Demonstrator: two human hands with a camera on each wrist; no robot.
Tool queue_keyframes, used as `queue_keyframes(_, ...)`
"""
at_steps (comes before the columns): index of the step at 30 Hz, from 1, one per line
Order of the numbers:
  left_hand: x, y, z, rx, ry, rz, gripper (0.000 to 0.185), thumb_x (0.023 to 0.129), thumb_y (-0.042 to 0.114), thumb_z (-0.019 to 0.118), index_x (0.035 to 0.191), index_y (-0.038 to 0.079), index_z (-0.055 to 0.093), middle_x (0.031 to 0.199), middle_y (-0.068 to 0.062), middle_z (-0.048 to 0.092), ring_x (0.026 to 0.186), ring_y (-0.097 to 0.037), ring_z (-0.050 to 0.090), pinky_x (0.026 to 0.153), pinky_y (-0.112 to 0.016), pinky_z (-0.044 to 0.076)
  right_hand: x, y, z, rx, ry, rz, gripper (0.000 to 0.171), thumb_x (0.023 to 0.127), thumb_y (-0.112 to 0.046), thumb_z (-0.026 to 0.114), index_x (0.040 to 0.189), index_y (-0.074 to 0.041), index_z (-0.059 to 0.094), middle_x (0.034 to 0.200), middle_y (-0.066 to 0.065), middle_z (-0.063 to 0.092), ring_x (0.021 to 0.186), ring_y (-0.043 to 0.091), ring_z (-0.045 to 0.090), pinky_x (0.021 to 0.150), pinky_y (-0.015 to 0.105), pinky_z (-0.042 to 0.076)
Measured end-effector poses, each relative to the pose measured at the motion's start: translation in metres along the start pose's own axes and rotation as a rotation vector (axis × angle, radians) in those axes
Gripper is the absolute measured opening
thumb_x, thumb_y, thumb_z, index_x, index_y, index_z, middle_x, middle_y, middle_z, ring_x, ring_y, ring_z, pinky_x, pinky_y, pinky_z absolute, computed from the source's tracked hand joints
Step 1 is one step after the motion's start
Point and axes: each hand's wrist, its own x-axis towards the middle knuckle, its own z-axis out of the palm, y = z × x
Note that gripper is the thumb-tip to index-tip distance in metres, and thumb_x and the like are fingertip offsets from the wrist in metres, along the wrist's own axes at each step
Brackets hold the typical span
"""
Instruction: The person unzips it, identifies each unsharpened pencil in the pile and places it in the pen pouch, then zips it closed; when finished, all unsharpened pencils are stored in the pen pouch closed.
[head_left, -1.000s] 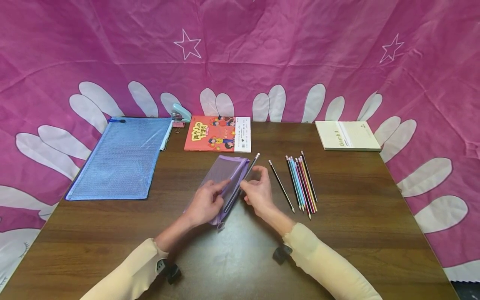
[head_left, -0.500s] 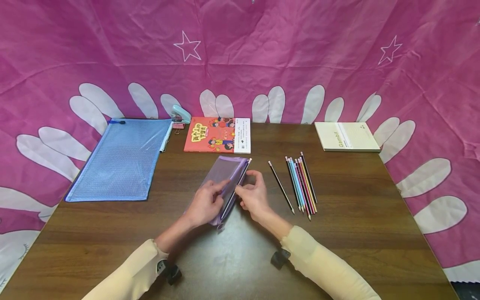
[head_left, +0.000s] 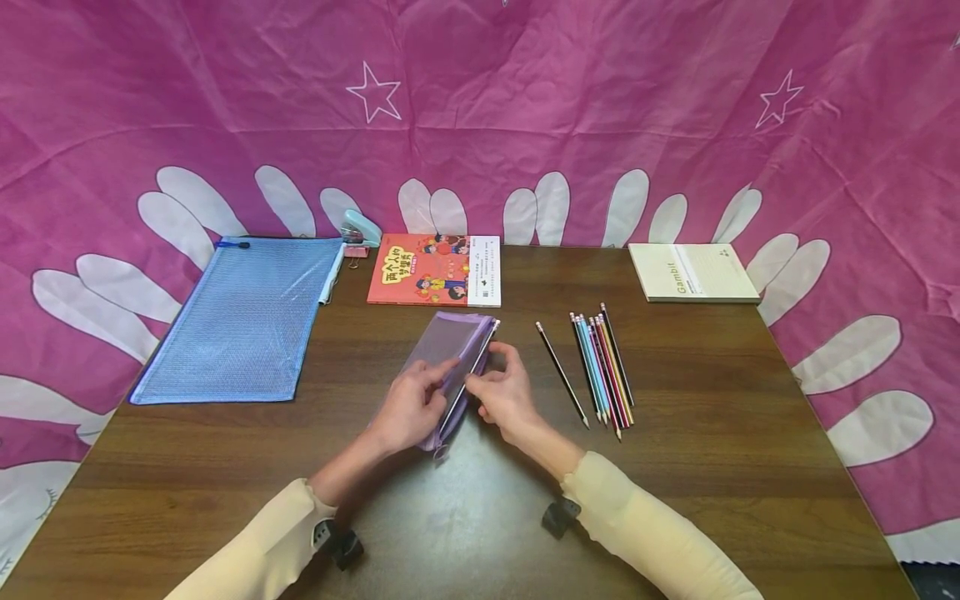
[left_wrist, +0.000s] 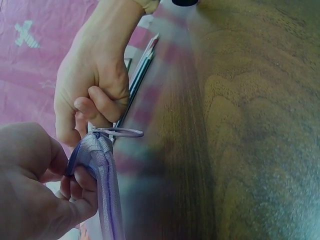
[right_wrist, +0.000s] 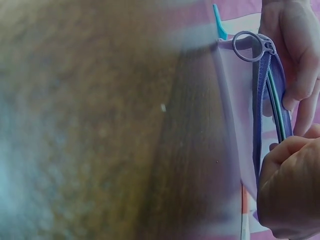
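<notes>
A purple mesh zip pencil case (head_left: 442, 337) lies slanted in the middle of the table, its zipped side gaping towards the right. My left hand (head_left: 408, 410) grips its opening edge, the index finger stretched along the rim. At the gap, my right hand (head_left: 506, 402) pinches a dark pencil (right_wrist: 275, 102) that lies lengthwise in the opening, its eraser end at the far corner. The zip's ring pull (right_wrist: 247, 46) hangs at the near end. One black pencil (head_left: 562, 375) lies alone to the right, beside a bunch of several coloured pencils (head_left: 602, 371).
A blue mesh zip bag (head_left: 243, 321) lies at the left. Behind the case are a red book (head_left: 423, 271), a light-blue stapler (head_left: 363, 227) and a pink binder clip (head_left: 356, 252). A cream notebook (head_left: 693, 273) sits at the back right, before a pink curtain (head_left: 480, 100).
My right hand has moved left and slightly down with the pencil, which has gone from sticking out above the case to lying in its opening. The left hand has stayed in place.
</notes>
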Motion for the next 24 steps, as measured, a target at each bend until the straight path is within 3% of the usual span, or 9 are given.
queue_keyframes(16,-0.0001,0.0016,0.0032,-0.014,0.032,0.037,0.051,0.082,-0.010,0.058,0.133,0.000,0.063,0.080,-0.006,0.048,0.064,-0.014,0.045,0.050,-0.025,0.040,-0.0010,-0.0024,0.0011,-0.052,-0.031,-0.022,0.067,0.078,0.005,0.065,0.138,-0.008,0.040,0.065,0.004,0.054,0.040,0.010,0.042,0.037,0.019,0.032)
queue_keyframes(24,0.0011,0.0018,0.0007,-0.064,0.038,0.065,0.053,0.080,-0.012,0.057,0.133,-0.003,0.062,0.086,-0.015,0.054,0.067,-0.015,0.052,0.054,-0.026,0.049,-0.0025,-0.0050,-0.0014,-0.108,-0.022,-0.069,0.055,0.082,-0.001,0.073,0.130,0.000,0.047,0.066,0.005,0.058,0.039,0.010,0.044,0.036,0.019,0.035)
